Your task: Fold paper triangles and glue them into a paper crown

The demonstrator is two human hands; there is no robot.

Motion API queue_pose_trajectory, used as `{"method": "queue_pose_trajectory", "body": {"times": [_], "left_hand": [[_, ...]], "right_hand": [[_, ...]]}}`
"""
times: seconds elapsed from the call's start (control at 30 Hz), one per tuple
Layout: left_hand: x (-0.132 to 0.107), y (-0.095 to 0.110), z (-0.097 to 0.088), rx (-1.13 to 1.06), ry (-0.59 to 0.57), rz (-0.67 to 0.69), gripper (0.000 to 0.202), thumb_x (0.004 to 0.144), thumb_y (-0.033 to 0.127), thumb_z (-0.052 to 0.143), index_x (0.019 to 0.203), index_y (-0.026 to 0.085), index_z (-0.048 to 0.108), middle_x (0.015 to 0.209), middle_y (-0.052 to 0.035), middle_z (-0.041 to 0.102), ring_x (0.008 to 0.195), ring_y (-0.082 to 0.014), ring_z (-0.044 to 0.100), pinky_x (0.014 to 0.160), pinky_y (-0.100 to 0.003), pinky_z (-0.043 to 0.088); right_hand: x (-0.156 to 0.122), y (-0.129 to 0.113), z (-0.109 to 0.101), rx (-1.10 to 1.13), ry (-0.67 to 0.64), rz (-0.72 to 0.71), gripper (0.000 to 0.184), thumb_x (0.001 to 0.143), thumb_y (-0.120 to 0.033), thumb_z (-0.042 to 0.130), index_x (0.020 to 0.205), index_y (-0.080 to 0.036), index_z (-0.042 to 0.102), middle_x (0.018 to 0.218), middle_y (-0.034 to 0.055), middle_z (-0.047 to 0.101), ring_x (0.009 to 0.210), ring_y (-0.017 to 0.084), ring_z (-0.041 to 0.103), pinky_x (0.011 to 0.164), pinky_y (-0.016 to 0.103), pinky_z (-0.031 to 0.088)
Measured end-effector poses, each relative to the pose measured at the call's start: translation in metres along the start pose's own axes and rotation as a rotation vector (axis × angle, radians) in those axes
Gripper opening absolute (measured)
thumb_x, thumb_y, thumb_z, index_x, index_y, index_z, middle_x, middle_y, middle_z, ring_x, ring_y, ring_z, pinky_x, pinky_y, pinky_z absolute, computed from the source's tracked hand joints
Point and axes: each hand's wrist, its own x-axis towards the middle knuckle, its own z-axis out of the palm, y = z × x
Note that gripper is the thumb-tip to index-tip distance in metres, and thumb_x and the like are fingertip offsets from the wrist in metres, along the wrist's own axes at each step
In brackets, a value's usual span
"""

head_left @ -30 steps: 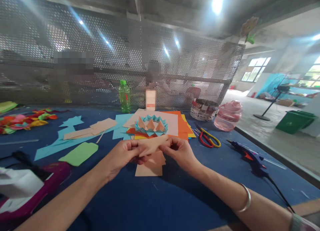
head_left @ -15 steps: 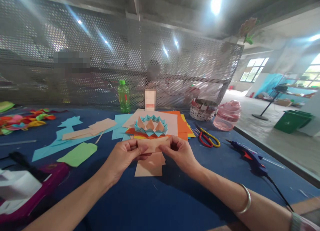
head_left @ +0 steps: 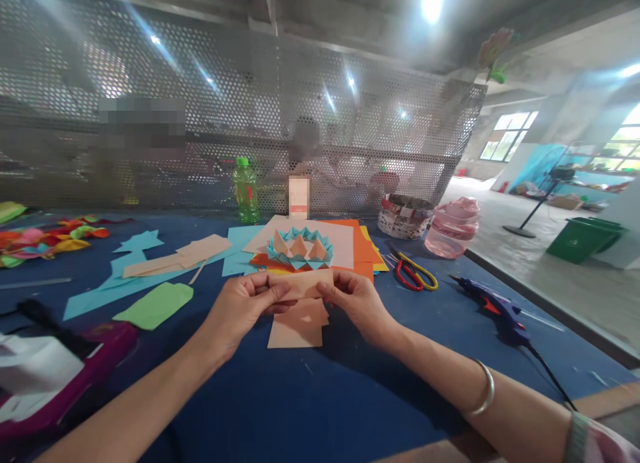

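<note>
Both my hands hold one small peach paper piece (head_left: 306, 284) just above the blue table (head_left: 320, 396). My left hand (head_left: 245, 309) pinches its left end with thumb and fingers closed. My right hand (head_left: 356, 303) pinches its right end; a silver bangle sits on that wrist. Under the hands lies a short stack of peach paper squares (head_left: 299, 328). Just beyond them a folded ring of blue and peach paper points (head_left: 300, 247) rests on sheets of white, orange and yellow paper (head_left: 350, 244).
Red and yellow scissors (head_left: 413, 273) and a blue glue gun (head_left: 493, 308) lie to the right. A woven basket (head_left: 406, 216), a pink container (head_left: 453, 228) and a green bottle (head_left: 245, 191) stand at the back. Paper scraps (head_left: 155, 305) lie left. Behind the perforated screen (head_left: 200, 129) sit people.
The peach paper piece has turned from slanted to level between my hands. My hands drew slightly closer together on it. The view shifted a little.
</note>
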Motion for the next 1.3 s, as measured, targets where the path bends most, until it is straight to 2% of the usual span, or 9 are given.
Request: {"method": "queue_pose_trajectory", "body": {"times": [0.07, 0.27, 0.93, 1.3], "left_hand": [[0.0004, -0.0007, -0.0008, 0.005, -0.002, 0.011, 0.034, 0.064, 0.043, 0.082, 0.083, 0.016, 0.073, 0.079, -0.0028, 0.077, 0.076, -0.0190, 0.072, 0.074, -0.026, 0.058], [0.0012, -0.0026, -0.0009, 0.000, 0.008, 0.017, 0.037, 0.063, 0.043, 0.083, 0.086, 0.016, 0.074, 0.078, -0.0024, 0.076, 0.075, -0.0190, 0.073, 0.073, -0.025, 0.058], [-0.0015, -0.0010, 0.0008, -0.012, -0.003, 0.002, 0.037, 0.061, 0.044, 0.084, 0.083, 0.016, 0.074, 0.077, -0.0024, 0.077, 0.074, -0.0180, 0.073, 0.070, -0.022, 0.058], [-0.0009, -0.0013, 0.0013, 0.015, -0.007, 0.024, 0.032, 0.066, 0.044, 0.081, 0.083, 0.017, 0.074, 0.076, -0.0018, 0.076, 0.073, -0.0177, 0.073, 0.070, -0.022, 0.058]], "right_hand": [[-0.0003, 0.0008, 0.0000, -0.024, 0.008, -0.005, 0.041, 0.068, -0.054, 0.077, 0.071, -0.015, 0.066, 0.067, 0.0007, 0.063, 0.060, 0.010, 0.051, 0.058, 0.023, 0.038], [-0.0007, 0.0017, -0.0004, -0.070, 0.039, -0.003, 0.043, 0.068, -0.057, 0.074, 0.073, -0.014, 0.070, 0.071, 0.0038, 0.068, 0.060, 0.010, 0.051, 0.058, 0.023, 0.037], [-0.0002, 0.0018, -0.0006, -0.128, 0.077, -0.024, 0.045, 0.072, -0.057, 0.070, 0.063, -0.014, 0.062, 0.059, 0.0005, 0.061, 0.052, 0.007, 0.045, 0.050, 0.021, 0.032], [-0.0012, 0.0003, 0.0010, -0.158, 0.086, -0.018, 0.046, 0.074, -0.059, 0.067, 0.063, -0.015, 0.059, 0.060, 0.0011, 0.062, 0.051, 0.008, 0.045, 0.049, 0.021, 0.032]]}}
